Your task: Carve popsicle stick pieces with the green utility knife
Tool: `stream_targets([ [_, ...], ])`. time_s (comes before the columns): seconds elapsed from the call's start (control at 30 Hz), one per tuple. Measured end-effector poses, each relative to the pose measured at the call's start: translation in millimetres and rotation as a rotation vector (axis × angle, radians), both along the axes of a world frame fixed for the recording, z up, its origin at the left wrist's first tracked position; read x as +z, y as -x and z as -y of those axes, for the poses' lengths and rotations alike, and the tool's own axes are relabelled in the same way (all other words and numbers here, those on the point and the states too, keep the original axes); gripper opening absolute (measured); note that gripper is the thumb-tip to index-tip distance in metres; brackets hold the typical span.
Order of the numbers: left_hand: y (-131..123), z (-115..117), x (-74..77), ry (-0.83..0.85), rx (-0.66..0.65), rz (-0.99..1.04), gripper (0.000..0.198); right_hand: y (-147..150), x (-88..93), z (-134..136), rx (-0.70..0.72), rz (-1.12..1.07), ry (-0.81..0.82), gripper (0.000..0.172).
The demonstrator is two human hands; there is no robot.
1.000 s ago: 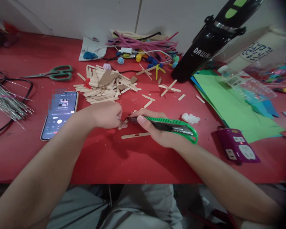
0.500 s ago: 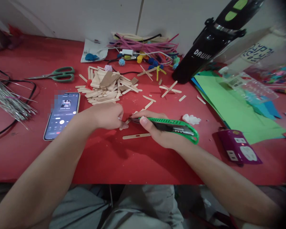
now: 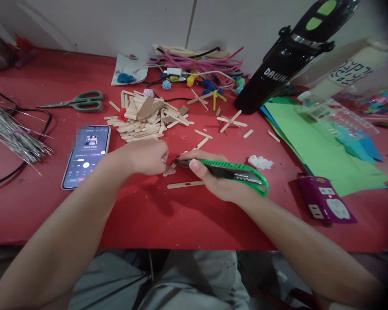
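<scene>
My right hand [image 3: 213, 176] is closed around a green utility knife [image 3: 236, 170], its blade end pointing left. The blade tip meets a small wooden craft stick [image 3: 173, 166] beside my left hand. Bent over that stick, my left hand [image 3: 150, 157] presses it to the table with closed fingers, which partly hide it. Just below lies another craft stick [image 3: 183, 185] with a slot cut in it, its right end under my right hand. A heap of craft sticks [image 3: 145, 118] lies beyond my left hand, and crossed sticks [image 3: 232, 121] rest farther right.
On the red table [image 3: 132, 219] are a phone [image 3: 87, 157], scissors [image 3: 80, 103] and a wire bundle [image 3: 16, 133] at left. To the right are a black bottle [image 3: 271, 69], green paper [image 3: 310, 133], crumpled tissue [image 3: 260, 162] and a purple power socket [image 3: 325, 199]. Pink pipe cleaners [image 3: 197, 62] lie behind.
The view has shifted very slightly. Both hands stay in nearly the same place, the knife blade still at the craft stick.
</scene>
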State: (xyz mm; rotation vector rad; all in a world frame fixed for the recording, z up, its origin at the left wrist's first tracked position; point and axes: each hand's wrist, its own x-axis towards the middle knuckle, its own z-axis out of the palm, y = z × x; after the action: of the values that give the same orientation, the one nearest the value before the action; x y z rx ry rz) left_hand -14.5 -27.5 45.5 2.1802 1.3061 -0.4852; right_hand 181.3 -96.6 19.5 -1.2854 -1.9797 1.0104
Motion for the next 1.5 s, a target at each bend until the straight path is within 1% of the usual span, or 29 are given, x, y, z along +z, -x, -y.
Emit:
stream_targets([
  [0.13, -0.9, -0.2, 2.0, 0.009, -0.007, 0.002, 0.030, 0.5, 1.9, 0.1, 0.005, 0.013, 0.024, 0.034],
  [0.3, 1.0, -1.5, -0.9, 0.002, -0.015, 0.012, 0.031, 0.7, 2.3, 0.5, 0.012, -0.005, 0.019, 0.032],
  [0.43, 1.1, -1.6, -2.4, -0.011, -0.016, 0.003, 0.035, -0.3, -1.6, -0.7, 0.010, -0.017, -0.004, 0.034],
  [0.63, 0.6, -1.2, 0.1, -0.003, -0.023, -0.008, 0.038, -2.2, -7.5, -1.7, 0.020, -0.026, -0.035, 0.035],
  [0.8, 0.6, -1.3, -0.8, -0.011, -0.022, -0.013, 0.037, -2.4, -6.9, -1.6, 0.021, -0.030, -0.035, 0.035],
  [0.97, -0.8, -0.5, -0.9, -0.017, -0.011, -0.014, 0.032, -1.6, -5.2, -1.6, 0.032, -0.030, -0.034, 0.034],
  [1.13, -1.6, 1.0, 0.8, -0.022, 0.001, -0.017, 0.030, 1.0, -4.3, -0.4, 0.037, -0.004, -0.074, 0.032],
  [1.23, -2.3, 1.3, 0.8, -0.027, -0.018, -0.022, 0.032, 3.1, -2.3, 0.8, 0.047, 0.036, -0.088, 0.030],
  [1.33, -3.0, 1.1, -0.2, -0.035, -0.033, -0.019, 0.034, 4.0, -1.6, 0.9, 0.027, 0.063, -0.102, 0.030],
  [1.5, -2.6, 1.3, -0.2, -0.032, -0.013, -0.020, 0.035, 1.2, -7.3, -3.1, 0.025, 0.088, -0.140, 0.027],
])
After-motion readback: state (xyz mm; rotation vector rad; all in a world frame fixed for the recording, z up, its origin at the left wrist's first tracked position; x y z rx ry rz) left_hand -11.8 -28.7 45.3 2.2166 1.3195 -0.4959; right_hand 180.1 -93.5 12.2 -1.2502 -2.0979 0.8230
